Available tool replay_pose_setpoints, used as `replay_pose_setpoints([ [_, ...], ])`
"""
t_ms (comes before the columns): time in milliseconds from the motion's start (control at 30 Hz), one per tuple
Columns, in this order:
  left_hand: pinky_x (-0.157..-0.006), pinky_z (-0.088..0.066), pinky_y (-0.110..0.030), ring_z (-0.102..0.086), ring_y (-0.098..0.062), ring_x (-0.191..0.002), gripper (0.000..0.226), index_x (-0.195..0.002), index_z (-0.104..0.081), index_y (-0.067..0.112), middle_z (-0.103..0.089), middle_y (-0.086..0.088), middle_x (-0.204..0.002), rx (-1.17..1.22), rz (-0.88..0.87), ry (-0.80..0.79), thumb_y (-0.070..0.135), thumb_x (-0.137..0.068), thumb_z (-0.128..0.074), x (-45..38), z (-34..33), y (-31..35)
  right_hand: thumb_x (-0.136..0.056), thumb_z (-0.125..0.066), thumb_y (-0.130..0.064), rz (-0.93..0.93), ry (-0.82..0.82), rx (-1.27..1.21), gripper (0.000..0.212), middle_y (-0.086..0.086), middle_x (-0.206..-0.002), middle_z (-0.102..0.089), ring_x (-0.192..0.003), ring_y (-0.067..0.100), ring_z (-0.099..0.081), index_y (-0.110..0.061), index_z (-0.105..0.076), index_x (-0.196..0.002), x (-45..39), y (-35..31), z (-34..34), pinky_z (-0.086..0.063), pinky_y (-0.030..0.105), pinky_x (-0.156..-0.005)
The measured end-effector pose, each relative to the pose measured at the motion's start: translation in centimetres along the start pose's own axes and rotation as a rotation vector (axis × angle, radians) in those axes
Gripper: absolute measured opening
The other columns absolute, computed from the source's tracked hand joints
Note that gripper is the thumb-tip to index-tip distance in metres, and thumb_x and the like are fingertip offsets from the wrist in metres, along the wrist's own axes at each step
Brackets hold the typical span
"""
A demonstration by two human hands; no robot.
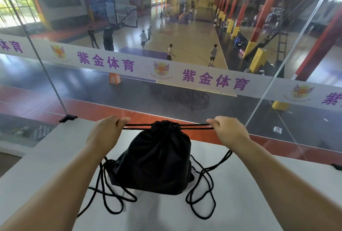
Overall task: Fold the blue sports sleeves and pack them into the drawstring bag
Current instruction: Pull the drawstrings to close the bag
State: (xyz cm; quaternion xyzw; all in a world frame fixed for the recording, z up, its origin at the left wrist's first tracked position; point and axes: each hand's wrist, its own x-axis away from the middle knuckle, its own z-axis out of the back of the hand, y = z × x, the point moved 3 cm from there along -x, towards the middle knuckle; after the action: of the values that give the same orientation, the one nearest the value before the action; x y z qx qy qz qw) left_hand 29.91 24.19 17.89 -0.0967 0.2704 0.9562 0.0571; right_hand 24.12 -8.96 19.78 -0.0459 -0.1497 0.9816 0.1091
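Loose cord loops (114, 196) lying near counter (240, 203) front; left hand (103, 134), right hand (229, 130) pinching drawstrings (166, 126), cinching soft, light drawstring bag (157, 162) (sleeves unseen).

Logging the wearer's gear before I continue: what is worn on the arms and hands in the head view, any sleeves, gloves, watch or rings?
Nothing worn that shows. Left hand and right hand are bare, without gloves, and both forearms are uncovered to the frame edge: no sleeves, watch or wristband. No rings are visible on the fingers that show.
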Motion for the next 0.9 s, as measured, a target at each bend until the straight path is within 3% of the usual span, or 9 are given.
replay_pose_setpoints([
  [100,-0.062,-0.036,-0.036,-0.049,-0.025,-0.066,0.049,-0.063,-0.044,0.014,-0.050,-0.001,-0.063,0.038,0.027,-0.073,0.049,-0.095,-0.033,0.2,-0.7,0.4,-0.096,-0.033,-0.054,0.015,-0.117,-0.090,0.044,-0.001,-0.070,-0.059,-0.068,0.017,-0.057,-0.023,-0.048,-0.067,0.4,-0.5,-0.7,-0.044,0.033,-0.063],
  [233,-0.062,-0.037,-0.035,-0.047,-0.019,-0.063,0.043,-0.072,-0.046,0.014,-0.052,0.000,-0.067,0.234,0.021,-0.184,0.049,-0.094,-0.036,0.8,-1.5,1.5,-0.088,-0.040,-0.065,0.058,-0.351,-0.303,0.042,-0.006,-0.084,-0.070,-0.075,0.010,-0.067,-0.029,-0.060,-0.099,1.2,-1.8,-1.6,-0.053,0.032,-0.077],
  [367,-0.058,-0.038,-0.031,-0.043,-0.014,-0.055,0.048,-0.076,-0.051,0.006,-0.050,0.002,-0.062,0.317,-0.031,-0.312,0.050,-0.092,-0.041,1.5,-2.4,2.5,-0.084,-0.052,-0.062,0.128,-0.459,-0.417,0.040,-0.007,-0.080,-0.068,-0.067,0.010,-0.063,-0.025,-0.063,-0.097,1.7,-3.5,-2.6,-0.052,0.027,-0.067],
  [433,-0.059,-0.036,-0.031,-0.042,-0.014,-0.057,0.049,-0.072,-0.050,0.005,-0.046,-0.001,-0.061,0.281,-0.067,-0.293,0.049,-0.092,-0.042,1.6,-2.4,2.5,-0.088,-0.052,-0.057,0.185,-0.410,-0.410,0.039,-0.006,-0.069,-0.056,-0.058,0.009,-0.050,-0.020,-0.064,-0.087,1.7,-4.2,-2.6,-0.042,0.024,-0.061],
  [533,-0.063,-0.038,-0.032,-0.047,-0.018,-0.063,0.051,-0.072,-0.052,0.000,-0.055,-0.012,-0.066,0.240,-0.105,-0.229,0.046,-0.093,-0.043,1.3,-1.8,2.2,-0.092,-0.045,-0.054,0.230,-0.268,-0.352,0.043,-0.007,-0.061,-0.047,-0.055,0.009,-0.043,-0.019,-0.058,-0.070,1.3,-4.3,-1.8,-0.036,0.026,-0.060],
  [700,-0.058,-0.034,-0.025,-0.041,-0.009,-0.054,0.043,-0.056,-0.043,0.014,-0.043,0.007,-0.054,0.190,-0.128,-0.158,0.033,-0.094,-0.050,0.7,0.0,2.8,-0.093,-0.046,-0.050,0.202,-0.204,-0.328,0.046,-0.003,-0.062,-0.047,-0.057,0.011,-0.043,-0.010,-0.057,-0.074,0.8,-2.8,-0.4,-0.036,0.028,-0.059],
  [900,-0.054,-0.033,-0.022,-0.045,0.000,-0.047,0.028,-0.060,-0.056,0.024,-0.053,0.021,-0.048,0.287,-0.098,-0.252,0.033,-0.085,-0.064,1.2,-0.2,2.9,-0.089,-0.054,-0.051,0.101,-0.116,-0.360,0.039,-0.001,-0.061,-0.053,-0.057,0.013,-0.048,-0.017,-0.064,-0.073,0.5,-1.9,0.3,-0.040,0.027,-0.059],
])
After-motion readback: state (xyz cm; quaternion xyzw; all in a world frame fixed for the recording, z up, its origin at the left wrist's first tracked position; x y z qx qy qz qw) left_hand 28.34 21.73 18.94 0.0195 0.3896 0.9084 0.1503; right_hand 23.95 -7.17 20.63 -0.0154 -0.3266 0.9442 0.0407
